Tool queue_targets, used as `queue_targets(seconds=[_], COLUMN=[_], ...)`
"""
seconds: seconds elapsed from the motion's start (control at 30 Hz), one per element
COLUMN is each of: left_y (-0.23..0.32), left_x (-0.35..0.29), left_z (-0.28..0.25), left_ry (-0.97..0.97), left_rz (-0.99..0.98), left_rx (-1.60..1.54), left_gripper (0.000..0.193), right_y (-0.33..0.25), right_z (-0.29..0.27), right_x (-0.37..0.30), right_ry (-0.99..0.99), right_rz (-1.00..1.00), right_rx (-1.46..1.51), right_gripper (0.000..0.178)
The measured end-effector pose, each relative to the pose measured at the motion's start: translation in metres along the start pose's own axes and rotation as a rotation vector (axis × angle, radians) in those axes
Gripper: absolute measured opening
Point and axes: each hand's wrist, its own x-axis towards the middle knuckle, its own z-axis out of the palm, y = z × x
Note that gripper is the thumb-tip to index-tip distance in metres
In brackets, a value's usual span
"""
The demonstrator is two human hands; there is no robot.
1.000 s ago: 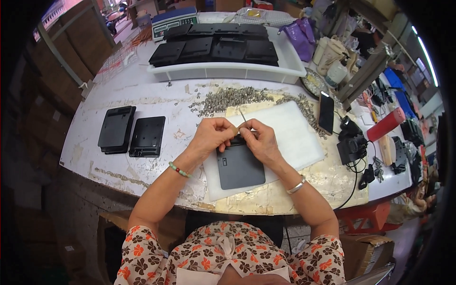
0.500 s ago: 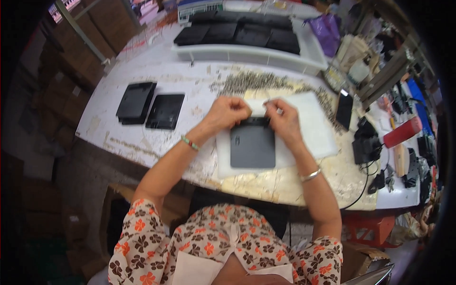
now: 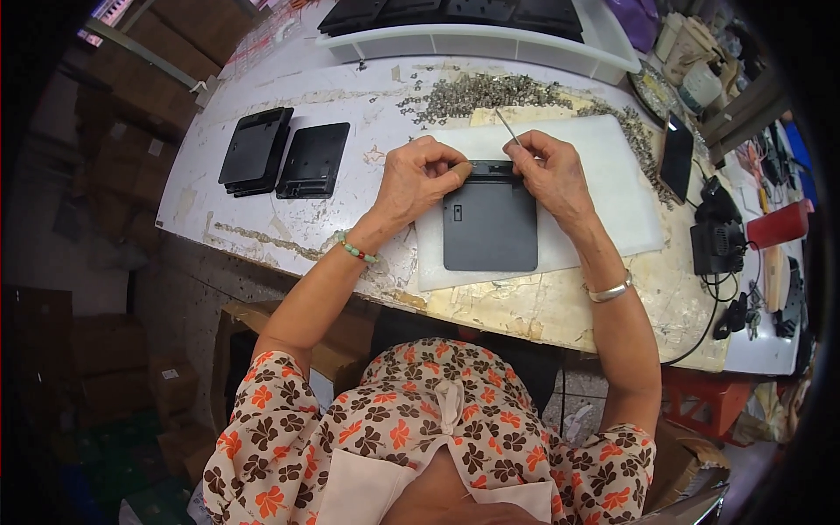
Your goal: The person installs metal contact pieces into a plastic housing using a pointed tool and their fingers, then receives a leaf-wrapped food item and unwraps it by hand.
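A flat black plastic panel (image 3: pixel 490 229) lies on a white foam sheet (image 3: pixel 612 188) in front of me, with a recessed strip along its far edge. At the strip's left end is my left hand (image 3: pixel 420 179), thumb and fingers pinched together; whatever they hold is too small or hidden to make out. Opposite it, my right hand (image 3: pixel 553 175) rests by the strip's right end. Its fingers are closed on a thin metal rod-like tool (image 3: pixel 507 127), which sticks out away from me. Many small metal clips (image 3: pixel 490 94) lie heaped beyond the sheet.
Black plastic panels (image 3: pixel 254 153) are stacked at the left, beside a single panel (image 3: pixel 315 157). A white tray (image 3: pixel 490 41) of black parts stands at the back. Rightward are a phone (image 3: pixel 676 149), a black adapter (image 3: pixel 717 248) with cable and a red cylinder (image 3: pixel 777 225).
The whole view has shifted, so the table sits higher and further right. The metal tool in my right hand now shows clearly. My hands stay at the panel's far edge.
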Motion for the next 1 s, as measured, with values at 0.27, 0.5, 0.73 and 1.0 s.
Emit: queue_targets(seconds=[0.27, 0.5, 0.73, 1.0], left_y=[0.013, 0.006, 0.0, 0.007], left_x=[0.007, 0.015, 0.015, 0.015], left_z=[0.005, 0.016, 0.019, 0.02], left_ry=[0.017, 0.014, -0.014, -0.025], left_rz=[0.049, 0.233, 0.216, 0.259], left_rx=[0.09, 0.241, 0.2, 0.331], left_gripper=[0.014, 0.016, 0.017, 0.018], right_y=[0.006, 0.014, 0.012, 0.011], right_z=[-0.004, -0.004, -0.007, -0.008], right_x=[0.005, 0.008, 0.008, 0.007], right_ry=[0.013, 0.024, 0.04, 0.038], right_rz=[0.006, -0.03, -0.084, -0.083], right_rx=[-0.013, -0.031, -0.052, -0.051], right_gripper=[0.025, 0.026, 0.024, 0.022])
